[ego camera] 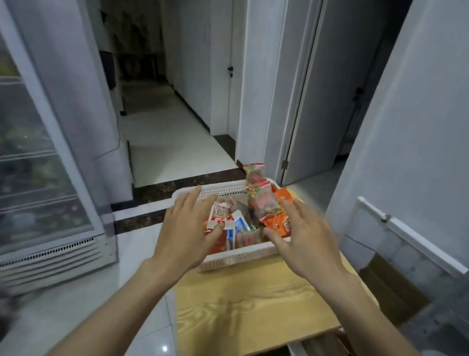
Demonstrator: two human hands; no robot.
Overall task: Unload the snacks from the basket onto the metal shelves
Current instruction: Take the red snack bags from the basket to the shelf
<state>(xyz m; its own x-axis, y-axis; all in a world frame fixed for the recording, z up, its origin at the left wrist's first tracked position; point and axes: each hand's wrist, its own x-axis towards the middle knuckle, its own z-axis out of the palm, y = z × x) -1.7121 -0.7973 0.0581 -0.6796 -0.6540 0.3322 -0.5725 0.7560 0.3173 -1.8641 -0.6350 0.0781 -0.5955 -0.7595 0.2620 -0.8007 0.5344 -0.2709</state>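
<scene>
A white perforated plastic basket (pixel 232 257) sits on the far end of a light wooden table (pixel 253 311). It holds several snack packets: an orange bag (pixel 279 222), a tall clear packet of red sweets (pixel 257 191) sticking up, and red-and-white and blue wrappers (pixel 231 224). My left hand (pixel 188 230) hovers over the basket's left side with fingers spread, the thumb near the red-and-white wrapper. My right hand (pixel 307 239) is over the right side, fingers straight and spread, holding nothing. No metal shelves are in view.
A glass-door fridge (pixel 26 167) with stocked shelves stands at the left. A dark hallway (pixel 160 110) with white doors lies ahead. A white wall (pixel 427 137) and a cardboard box (pixel 392 291) are at the right. The floor is glossy tile.
</scene>
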